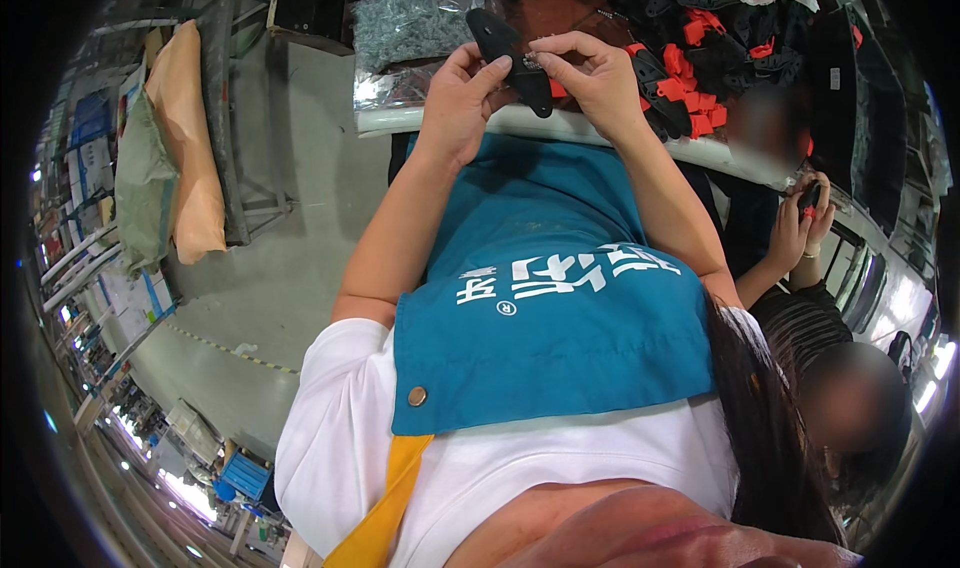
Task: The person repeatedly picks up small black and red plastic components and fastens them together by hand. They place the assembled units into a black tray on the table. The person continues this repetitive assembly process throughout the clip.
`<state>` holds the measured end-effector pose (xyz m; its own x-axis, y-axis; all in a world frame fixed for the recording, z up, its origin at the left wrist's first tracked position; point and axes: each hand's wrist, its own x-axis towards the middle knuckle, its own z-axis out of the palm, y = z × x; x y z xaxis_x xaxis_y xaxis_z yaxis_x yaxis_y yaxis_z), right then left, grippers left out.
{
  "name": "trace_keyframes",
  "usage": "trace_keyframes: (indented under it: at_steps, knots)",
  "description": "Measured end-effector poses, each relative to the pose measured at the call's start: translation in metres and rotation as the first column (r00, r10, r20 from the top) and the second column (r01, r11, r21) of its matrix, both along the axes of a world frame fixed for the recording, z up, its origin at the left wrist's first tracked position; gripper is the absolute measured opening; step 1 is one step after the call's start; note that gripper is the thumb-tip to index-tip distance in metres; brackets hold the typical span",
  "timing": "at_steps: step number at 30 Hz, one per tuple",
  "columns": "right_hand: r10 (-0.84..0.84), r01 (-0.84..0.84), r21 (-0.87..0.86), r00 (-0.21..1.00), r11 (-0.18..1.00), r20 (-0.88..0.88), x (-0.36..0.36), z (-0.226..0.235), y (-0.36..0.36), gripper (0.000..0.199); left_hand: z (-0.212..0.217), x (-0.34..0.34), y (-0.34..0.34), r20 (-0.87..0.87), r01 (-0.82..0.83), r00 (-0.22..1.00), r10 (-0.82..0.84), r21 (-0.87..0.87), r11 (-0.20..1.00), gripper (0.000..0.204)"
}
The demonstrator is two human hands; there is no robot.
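Both hands meet at the top centre of the frame around one black plastic part (512,56), a long flat piece held slanting just above the pale front edge of the worktable (600,133). The left hand (458,103) is closed on the part's lower side, thumb pressed against its face. The right hand (598,80) is curled over it from the right, fingertips pinched on a small glinting spot near the middle of the part.

Beyond the hands, a clear bag of small grey pieces (405,26) lies at the upper left of the table, and a heap of black and red parts (700,63) spreads to the upper right. A teal apron (545,318) fills the centre. At the right edge, a co-worker's hands (800,230) grip a small dark object.
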<state>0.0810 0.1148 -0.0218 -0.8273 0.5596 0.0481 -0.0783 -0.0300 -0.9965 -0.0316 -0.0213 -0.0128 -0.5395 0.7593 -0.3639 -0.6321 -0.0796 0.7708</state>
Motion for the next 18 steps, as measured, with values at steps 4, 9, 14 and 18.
trace_keyframes:
  at_steps: [4,9,14,18]
  knots:
    - [0.004,-0.004,0.012,1.000,1.000,0.028,0.001,0.003,0.000,0.015,0.003,0.003,0.000,-0.034,-0.024,0.999,0.024,-0.002,1.000,0.021]
    - [-0.059,0.024,0.236,0.988,0.972,0.144,0.004,0.008,-0.001,0.016,0.006,0.009,0.002,-0.173,-0.006,0.985,0.000,-0.031,1.000,0.020]
    - [-0.103,0.059,0.263,0.982,0.963,0.157,0.001,0.006,-0.007,0.016,0.006,0.019,0.003,-0.117,-0.076,0.990,0.077,0.008,0.997,0.018]
    - [-0.058,0.006,0.321,0.987,0.947,0.153,-0.009,0.009,-0.009,0.016,0.000,0.013,-0.005,-0.202,-0.115,0.972,0.117,0.023,0.993,0.016]
